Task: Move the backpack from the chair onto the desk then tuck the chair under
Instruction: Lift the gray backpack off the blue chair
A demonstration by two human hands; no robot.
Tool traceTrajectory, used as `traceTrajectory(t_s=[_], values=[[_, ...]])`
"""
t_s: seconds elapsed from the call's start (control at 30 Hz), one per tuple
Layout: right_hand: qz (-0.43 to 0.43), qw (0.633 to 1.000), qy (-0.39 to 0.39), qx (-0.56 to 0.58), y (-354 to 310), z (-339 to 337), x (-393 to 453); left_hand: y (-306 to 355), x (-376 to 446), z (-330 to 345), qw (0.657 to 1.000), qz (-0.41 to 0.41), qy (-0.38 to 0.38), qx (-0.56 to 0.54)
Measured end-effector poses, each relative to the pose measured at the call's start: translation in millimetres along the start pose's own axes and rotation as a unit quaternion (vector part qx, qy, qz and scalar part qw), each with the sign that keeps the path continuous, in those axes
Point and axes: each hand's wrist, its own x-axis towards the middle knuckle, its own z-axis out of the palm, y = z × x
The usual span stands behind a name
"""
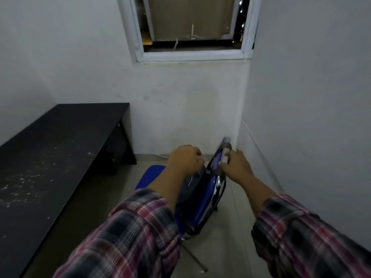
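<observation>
A blue chair (202,205) with a chrome frame stands on the tiled floor in the room's right corner, its back seen edge-on. A dark grey backpack (191,184) rests on its seat against the chair back, mostly hidden by my left forearm. My left hand (185,158) is closed on the top of the backpack. My right hand (236,166) grips the top rim of the chair back. The long black desk (50,149) runs along the left wall, to the left of the chair.
White specks are scattered over the desk top. White walls close in ahead and on the right, with a window (190,27) high above the chair. A thin chrome chair leg (195,257) sticks out toward me on the floor.
</observation>
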Motion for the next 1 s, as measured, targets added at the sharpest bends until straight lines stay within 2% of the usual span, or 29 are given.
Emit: traceTrajectory(t_s=[0.13,0.23,0.43,0.6,0.93,1.0], values=[[0.036,0.997,0.002,0.067,10.6,29.1,-23.2,-6.8,-7.3,23.8,0.999,-0.005,-0.037,-0.005],[0.050,0.992,0.063,0.096,12.5,42.9,-37.0,-13.7,-9.8,38.0,0.999,-0.007,-0.054,-0.002],[0.024,0.993,0.117,0.003,5.5,59.2,-61.3,-34.1,-14.5,40.8,0.997,-0.014,-0.075,0.004],[-0.043,0.994,0.096,-0.001,-18.3,73.2,-61.8,-52.0,-15.1,31.4,0.996,-0.030,-0.078,0.015],[-0.032,0.983,0.180,-0.001,-12.1,42.2,-3.1,-59.9,20.2,29.2,0.996,-0.041,-0.074,0.016],[-0.019,0.984,0.174,-0.013,-7.8,37.4,17.2,-57.0,36.4,33.9,0.996,-0.043,-0.077,0.010]])
